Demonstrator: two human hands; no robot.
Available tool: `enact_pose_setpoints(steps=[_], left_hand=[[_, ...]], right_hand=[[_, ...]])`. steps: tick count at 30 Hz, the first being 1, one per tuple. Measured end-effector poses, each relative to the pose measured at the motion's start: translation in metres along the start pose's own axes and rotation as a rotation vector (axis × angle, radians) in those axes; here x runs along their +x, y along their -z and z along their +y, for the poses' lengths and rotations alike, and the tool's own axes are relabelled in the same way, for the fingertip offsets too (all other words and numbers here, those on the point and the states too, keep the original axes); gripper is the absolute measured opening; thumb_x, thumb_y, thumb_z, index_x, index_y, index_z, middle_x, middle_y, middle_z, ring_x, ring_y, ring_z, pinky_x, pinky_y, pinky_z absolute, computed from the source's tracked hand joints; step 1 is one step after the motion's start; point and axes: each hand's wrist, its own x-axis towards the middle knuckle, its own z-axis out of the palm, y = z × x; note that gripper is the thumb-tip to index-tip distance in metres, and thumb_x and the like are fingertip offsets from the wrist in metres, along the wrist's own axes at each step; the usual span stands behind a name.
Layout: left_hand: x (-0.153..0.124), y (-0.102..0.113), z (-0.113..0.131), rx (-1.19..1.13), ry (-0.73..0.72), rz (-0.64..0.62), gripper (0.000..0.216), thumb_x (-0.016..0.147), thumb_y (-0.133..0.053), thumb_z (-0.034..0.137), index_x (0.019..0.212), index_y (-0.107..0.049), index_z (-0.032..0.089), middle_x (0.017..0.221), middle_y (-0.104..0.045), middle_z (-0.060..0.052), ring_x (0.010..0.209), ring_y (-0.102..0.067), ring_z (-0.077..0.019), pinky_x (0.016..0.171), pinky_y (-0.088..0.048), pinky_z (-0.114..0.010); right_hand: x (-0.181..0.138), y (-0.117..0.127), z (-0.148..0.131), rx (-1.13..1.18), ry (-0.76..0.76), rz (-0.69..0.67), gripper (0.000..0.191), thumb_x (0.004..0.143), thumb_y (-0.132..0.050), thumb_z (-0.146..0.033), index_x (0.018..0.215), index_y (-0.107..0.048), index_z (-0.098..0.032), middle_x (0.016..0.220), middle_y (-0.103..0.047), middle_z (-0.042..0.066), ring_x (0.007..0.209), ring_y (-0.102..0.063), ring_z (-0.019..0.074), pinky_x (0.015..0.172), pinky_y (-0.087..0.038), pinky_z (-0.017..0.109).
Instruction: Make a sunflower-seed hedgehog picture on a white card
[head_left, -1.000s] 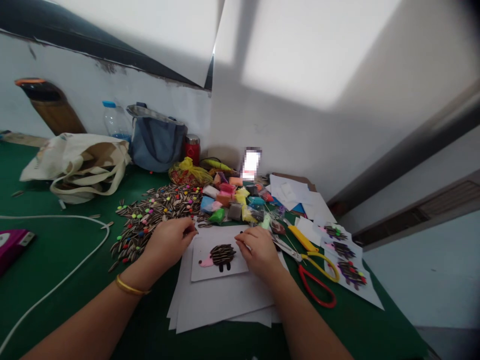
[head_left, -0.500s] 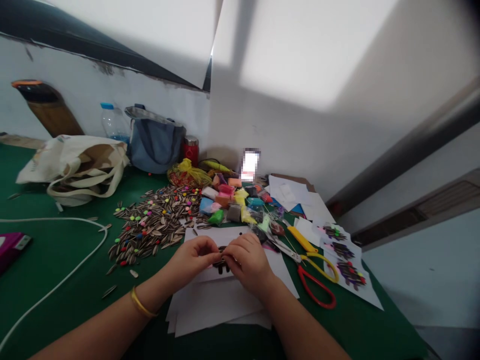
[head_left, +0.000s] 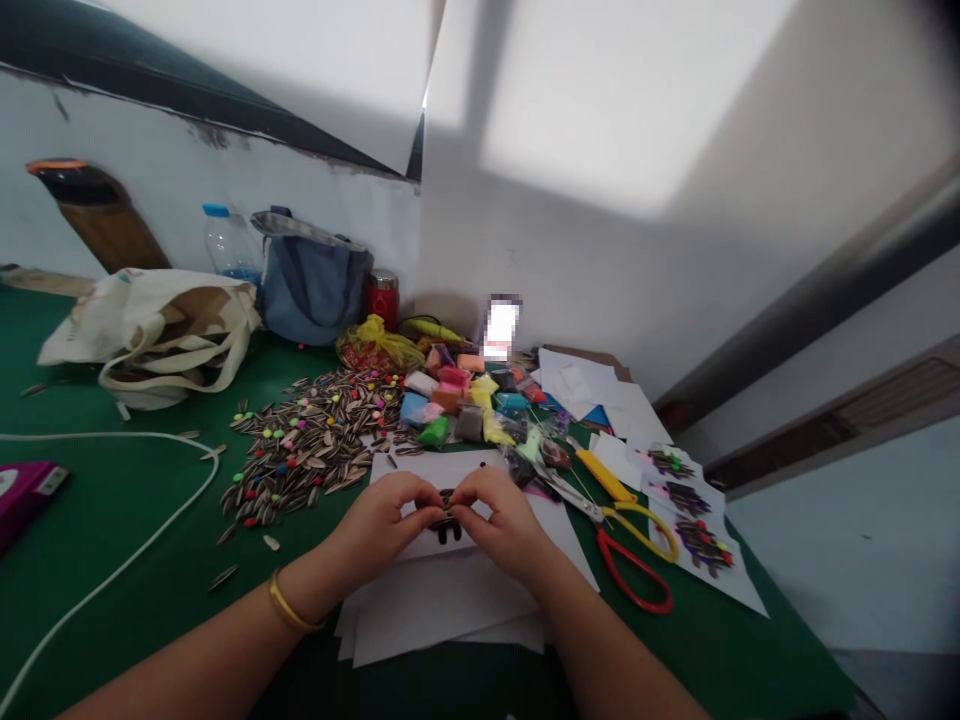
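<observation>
Over a white sheet of paper (head_left: 420, 468), both my hands meet at a small sunflower-seed figure (head_left: 448, 503), dark and striped, with short black stubs at its lower edge. My left hand (head_left: 386, 520), a gold bangle on its wrist, pinches the figure's left side with thumb and forefinger. From the right, my right hand (head_left: 501, 518) closes on it the same way, thumb pressed near the middle. The fingers cover much of the figure, so single seeds are hard to make out. A loose pile of sunflower seeds (head_left: 322, 425), mixed with small coloured balls, lies to the left.
Packets of coloured clay (head_left: 454, 400) lie behind the paper. Scissors with red and yellow handles (head_left: 634, 570) and a yellow cutter (head_left: 604, 475) sit at the right, beside a sheet with finished seed figures (head_left: 701, 545). A white cable (head_left: 142, 540) curves across the left.
My right hand has opened its pinch a little and shifted its thumb, so more of the seed figure shows between my hands. The left hand remains at the figure's left side.
</observation>
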Motion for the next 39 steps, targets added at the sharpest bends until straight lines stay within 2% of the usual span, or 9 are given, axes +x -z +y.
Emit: enact_pose_setpoints(steps=[4, 7, 10, 13, 17, 26, 32, 39], left_hand=[[-0.001, 0.0, 0.0, 0.049, -0.028, -0.039, 0.014, 0.088, -0.059, 0.031, 0.083, -0.07, 0.023, 0.082, -0.069, -0.002, 0.082, -0.061, -0.018, 0.077, -0.045, -0.03], [0.0, 0.002, 0.0, 0.098, -0.061, -0.045, 0.013, 0.085, -0.064, 0.033, 0.09, -0.069, 0.022, 0.09, -0.069, -0.003, 0.088, -0.062, -0.0195, 0.081, -0.045, -0.032], [0.002, 0.002, -0.002, 0.23, -0.1, -0.064, 0.035, 0.075, -0.076, 0.034, 0.107, -0.066, 0.023, 0.11, -0.068, -0.007, 0.105, -0.059, -0.0256, 0.093, -0.042, -0.039], [0.002, -0.001, -0.007, 0.348, -0.104, -0.132, 0.06, 0.065, -0.082, 0.034, 0.121, -0.062, 0.025, 0.126, -0.062, -0.009, 0.118, -0.053, -0.0311, 0.1, -0.038, -0.045], [0.0, -0.005, -0.013, 0.383, -0.067, -0.18, 0.073, 0.062, -0.083, 0.035, 0.13, -0.057, 0.025, 0.132, -0.058, -0.01, 0.122, -0.051, -0.0323, 0.103, -0.037, -0.045], [0.0, -0.007, -0.014, 0.388, -0.04, -0.198, 0.076, 0.062, -0.082, 0.038, 0.132, -0.056, 0.025, 0.133, -0.057, -0.011, 0.124, -0.05, -0.0338, 0.104, -0.037, -0.047], [0.0, -0.007, -0.013, 0.399, -0.035, -0.207, 0.075, 0.063, -0.081, 0.038, 0.132, -0.056, 0.025, 0.134, -0.057, -0.012, 0.125, -0.049, -0.0335, 0.104, -0.036, -0.047], [0.0, -0.008, -0.015, 0.395, -0.037, -0.203, 0.078, 0.062, -0.082, 0.04, 0.134, -0.055, 0.025, 0.135, -0.057, -0.012, 0.125, -0.049, -0.0344, 0.105, -0.036, -0.047]], right_hand=[[0.002, 0.009, 0.001, 0.032, -0.039, -0.08, 0.006, 0.087, -0.065, -0.017, 0.083, -0.067, -0.021, 0.083, -0.068, 0.001, 0.084, -0.06, 0.016, 0.08, -0.043, 0.028], [0.001, 0.021, 0.007, -0.018, -0.131, -0.104, 0.007, 0.087, -0.062, -0.017, 0.082, -0.067, -0.02, 0.083, -0.066, 0.001, 0.082, -0.06, 0.0153, 0.075, -0.043, 0.025], [-0.001, 0.033, 0.017, -0.076, -0.234, -0.158, 0.01, 0.083, -0.061, -0.014, 0.081, -0.069, -0.019, 0.082, -0.066, 0.001, 0.079, -0.06, 0.0145, 0.066, -0.041, 0.023], [-0.002, 0.038, 0.022, -0.144, -0.235, -0.276, 0.011, 0.08, -0.064, -0.013, 0.078, -0.072, -0.02, 0.08, -0.068, 0.0, 0.079, -0.061, 0.0145, 0.07, -0.042, 0.023], [-0.001, 0.03, 0.018, -0.249, -0.22, -0.317, 0.012, 0.079, -0.064, -0.014, 0.075, -0.073, -0.021, 0.078, -0.069, 0.0, 0.079, -0.061, 0.0141, 0.073, -0.041, 0.023], [0.0, 0.006, 0.012, -0.39, -0.247, -0.281, 0.012, 0.079, -0.062, -0.018, 0.075, -0.073, -0.022, 0.075, -0.069, 0.001, 0.075, -0.059, 0.0151, 0.068, -0.036, 0.025], [0.001, 0.001, 0.009, -0.484, -0.341, -0.253, 0.012, 0.078, -0.062, -0.021, 0.072, -0.073, -0.023, 0.076, -0.071, 0.002, 0.075, -0.061, 0.017, 0.065, -0.034, 0.027], [0.004, 0.0, 0.008, -0.546, -0.393, -0.286, 0.013, 0.08, -0.064, -0.026, 0.074, -0.075, -0.025, 0.078, -0.073, 0.003, 0.074, -0.063, 0.018, 0.062, -0.032, 0.027]])
